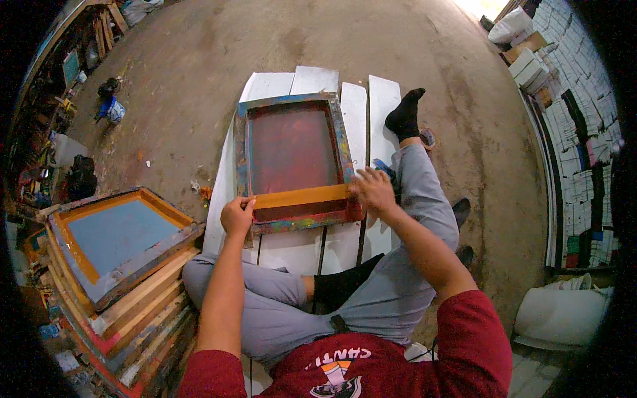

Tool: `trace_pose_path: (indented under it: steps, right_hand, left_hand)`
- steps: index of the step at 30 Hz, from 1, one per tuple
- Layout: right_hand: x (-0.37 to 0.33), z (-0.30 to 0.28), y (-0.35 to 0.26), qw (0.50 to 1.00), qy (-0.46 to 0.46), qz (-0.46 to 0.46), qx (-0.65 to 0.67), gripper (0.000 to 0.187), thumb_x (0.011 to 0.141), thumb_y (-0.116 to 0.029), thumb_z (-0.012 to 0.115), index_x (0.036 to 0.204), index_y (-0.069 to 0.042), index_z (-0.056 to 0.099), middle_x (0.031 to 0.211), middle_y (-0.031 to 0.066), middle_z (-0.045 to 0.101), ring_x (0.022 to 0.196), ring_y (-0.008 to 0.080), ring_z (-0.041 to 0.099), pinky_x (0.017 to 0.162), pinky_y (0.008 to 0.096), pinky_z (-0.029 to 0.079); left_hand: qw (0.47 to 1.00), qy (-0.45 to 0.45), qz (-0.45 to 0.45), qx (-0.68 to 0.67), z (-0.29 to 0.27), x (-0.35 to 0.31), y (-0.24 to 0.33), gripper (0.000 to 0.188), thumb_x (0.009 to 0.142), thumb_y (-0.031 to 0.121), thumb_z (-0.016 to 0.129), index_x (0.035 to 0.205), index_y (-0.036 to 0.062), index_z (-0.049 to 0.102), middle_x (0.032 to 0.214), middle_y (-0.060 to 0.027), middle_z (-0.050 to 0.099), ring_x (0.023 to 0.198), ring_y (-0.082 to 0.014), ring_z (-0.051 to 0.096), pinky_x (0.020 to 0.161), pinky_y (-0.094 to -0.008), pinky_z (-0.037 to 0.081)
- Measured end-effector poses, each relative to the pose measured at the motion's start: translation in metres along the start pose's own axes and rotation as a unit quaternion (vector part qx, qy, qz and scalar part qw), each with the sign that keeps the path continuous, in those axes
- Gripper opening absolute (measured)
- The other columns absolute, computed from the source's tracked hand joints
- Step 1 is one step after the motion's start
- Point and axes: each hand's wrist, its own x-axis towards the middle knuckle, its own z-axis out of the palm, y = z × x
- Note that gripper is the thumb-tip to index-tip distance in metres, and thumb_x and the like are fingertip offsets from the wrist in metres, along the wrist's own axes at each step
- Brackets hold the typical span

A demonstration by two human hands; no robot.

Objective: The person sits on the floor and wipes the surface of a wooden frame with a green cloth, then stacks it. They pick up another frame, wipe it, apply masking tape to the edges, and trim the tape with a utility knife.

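A screen-printing frame (337,136), its wood smeared with paint, lies on the white slats before me. Its mesh (292,146) is dark and reddish. Across the near part of the mesh runs a straight strip of brown tape (302,197). My left hand (236,214) pinches the strip's left end beside the frame's left side. At the other end, my right hand (373,191) is closed on the tape over the right side of the frame; its fingertips are partly hidden. Whether the strip touches the mesh along its whole length I cannot tell.
On my left stands a stack of wooden frames (142,312), topped by a frame with blue-grey mesh (123,229) edged in brown tape. A white and blue container (115,111) sits on the concrete floor (199,60). Stacked white bundles (577,86) line the right side.
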Motion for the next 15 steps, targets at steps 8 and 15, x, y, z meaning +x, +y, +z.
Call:
trace_pose_path:
  steps: [8,15]
  right_hand:
    - [0.059,0.033,0.129,0.956,-0.159,0.245,0.039,0.024,0.088,-0.019,0.070,0.107,-0.004,0.075,0.112,0.0233,0.074,0.104,0.0437,0.072,0.085,0.0528,0.059]
    - [0.059,0.021,0.112,0.971,-0.104,0.217,0.010,0.022,0.090,-0.018,0.071,0.105,-0.003,0.071,0.105,0.0208,0.075,0.099,0.0420,0.073,0.089,0.0539,0.057]
  left_hand:
    - [0.999,-0.015,-0.027,-0.039,-0.001,0.000,0.013,0.033,0.086,0.039,0.082,0.096,0.0086,0.080,0.087,-0.0115,0.078,0.080,-0.0311,0.075,0.072,-0.0437,0.057]
    - [0.996,-0.037,-0.070,-0.042,-0.007,0.001,0.018,0.034,0.085,0.041,0.083,0.096,0.0083,0.081,0.086,-0.0108,0.079,0.079,-0.0277,0.076,0.071,-0.0413,0.057]
